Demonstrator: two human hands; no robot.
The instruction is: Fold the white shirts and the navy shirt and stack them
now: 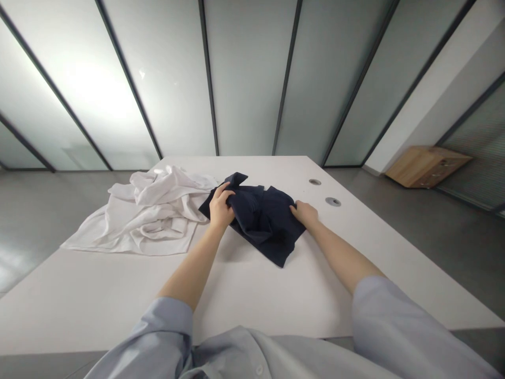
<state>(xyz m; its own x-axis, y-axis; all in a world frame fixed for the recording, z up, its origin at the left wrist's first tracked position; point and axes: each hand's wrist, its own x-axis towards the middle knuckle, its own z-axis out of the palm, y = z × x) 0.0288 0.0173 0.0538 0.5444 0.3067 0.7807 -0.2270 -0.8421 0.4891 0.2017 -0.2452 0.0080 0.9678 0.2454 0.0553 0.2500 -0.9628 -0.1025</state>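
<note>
While our left hand (221, 209) pinches a fold at the nine o'clock side of a crumpled navy-blue cloth garment (274, 216), the fingers of our right hand (306, 213) pinch its edge at three o'clock. We have it at twelve o'clock before us, over a smooth white bench (252, 305). A rumpled heap of white fabric (153, 210) lies just beside it towards nine; frosted glass panels (248, 79) stand beyond at twelve.

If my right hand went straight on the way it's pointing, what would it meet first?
Most likely the dark cloth, whose edge your right hand holds; how high its folds stand in that line is unclear from this view.
</note>
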